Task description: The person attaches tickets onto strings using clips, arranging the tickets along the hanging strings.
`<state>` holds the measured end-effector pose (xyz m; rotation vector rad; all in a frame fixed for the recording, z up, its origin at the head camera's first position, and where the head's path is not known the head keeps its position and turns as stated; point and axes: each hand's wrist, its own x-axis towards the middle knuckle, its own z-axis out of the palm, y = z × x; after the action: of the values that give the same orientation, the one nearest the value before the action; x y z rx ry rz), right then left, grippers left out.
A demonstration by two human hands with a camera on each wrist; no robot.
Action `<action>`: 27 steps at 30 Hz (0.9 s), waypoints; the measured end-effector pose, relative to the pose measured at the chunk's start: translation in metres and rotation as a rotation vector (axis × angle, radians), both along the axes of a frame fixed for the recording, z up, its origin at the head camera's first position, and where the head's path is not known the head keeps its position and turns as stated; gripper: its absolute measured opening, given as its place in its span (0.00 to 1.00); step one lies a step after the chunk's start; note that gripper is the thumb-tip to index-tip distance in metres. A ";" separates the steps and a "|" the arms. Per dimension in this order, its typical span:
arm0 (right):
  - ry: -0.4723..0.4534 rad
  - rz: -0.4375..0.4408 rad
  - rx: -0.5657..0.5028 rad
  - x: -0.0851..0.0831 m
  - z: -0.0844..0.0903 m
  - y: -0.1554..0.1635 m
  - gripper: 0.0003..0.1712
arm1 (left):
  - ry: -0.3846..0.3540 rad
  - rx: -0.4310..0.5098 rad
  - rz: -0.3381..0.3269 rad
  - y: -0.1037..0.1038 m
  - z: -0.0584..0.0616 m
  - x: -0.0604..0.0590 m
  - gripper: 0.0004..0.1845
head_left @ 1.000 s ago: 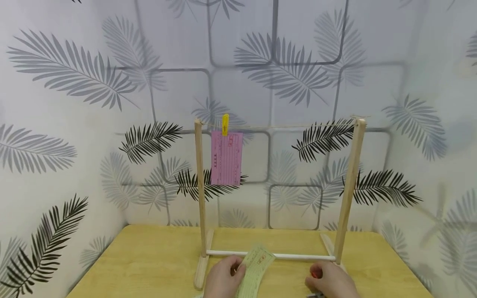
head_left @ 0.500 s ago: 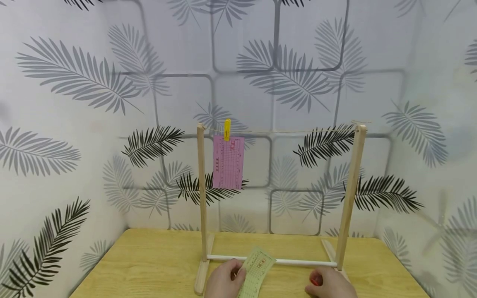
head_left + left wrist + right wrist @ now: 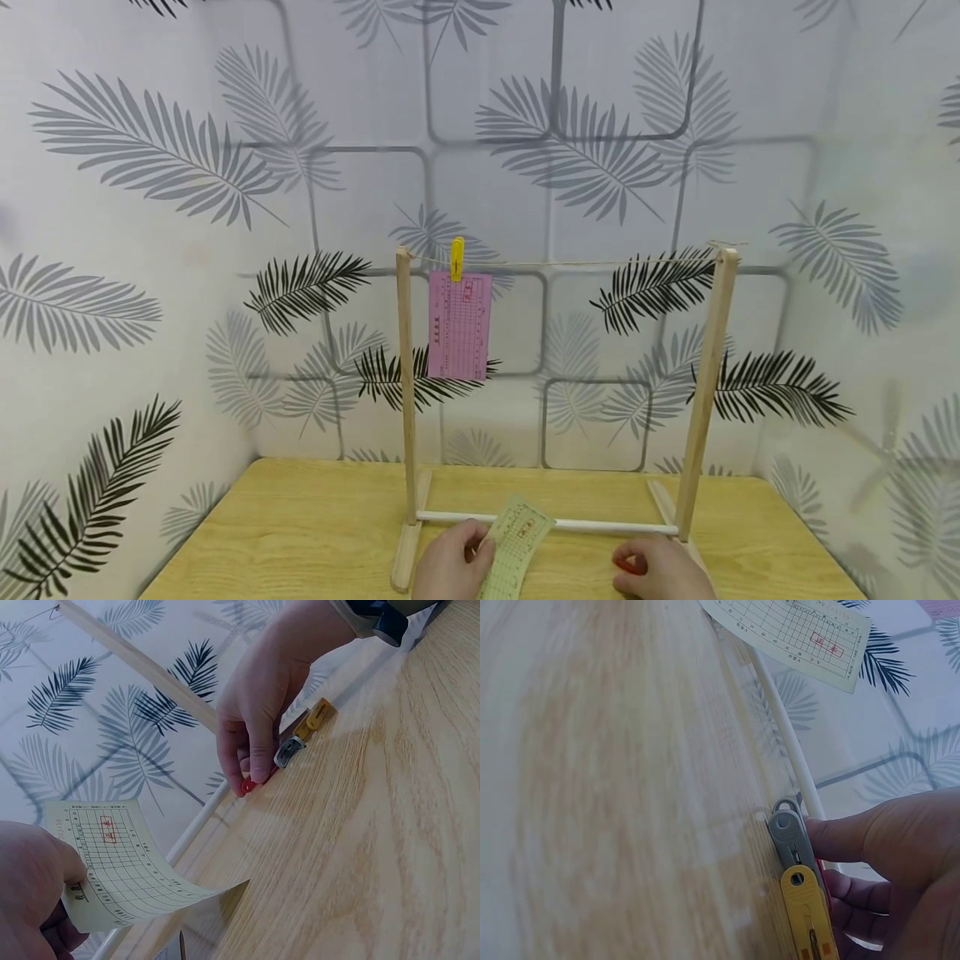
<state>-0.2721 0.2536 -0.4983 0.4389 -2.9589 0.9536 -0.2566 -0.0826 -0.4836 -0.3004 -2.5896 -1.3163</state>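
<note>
Our left hand (image 3: 450, 565) grips a pale green slip (image 3: 516, 542) upright for hanging while our right hand (image 3: 660, 571) pinches a red clip (image 3: 248, 784) off the surface (image 3: 300, 533).

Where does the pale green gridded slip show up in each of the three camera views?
Head: pale green slip at bottom centre, held by the left hand.
Left wrist: the slip at lower left, curling over the table.
Right wrist: the slip at the top edge, right of centre.
Shared landmark: the white rod beside it.
</note>
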 end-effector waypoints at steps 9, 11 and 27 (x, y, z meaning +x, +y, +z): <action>0.074 0.119 0.030 -0.008 -0.011 0.009 0.11 | 0.020 0.022 0.007 -0.001 0.000 0.001 0.04; 0.112 0.107 0.057 -0.005 -0.009 0.007 0.11 | 0.020 0.027 0.009 -0.002 0.000 0.001 0.04; -0.047 -0.210 0.190 0.022 0.017 -0.023 0.10 | 0.011 0.060 0.010 -0.003 0.004 0.003 0.03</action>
<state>-0.2500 0.2307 -0.4816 0.1025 -3.0711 0.6756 -0.2539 -0.0858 -0.4791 -0.2837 -2.5343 -1.3819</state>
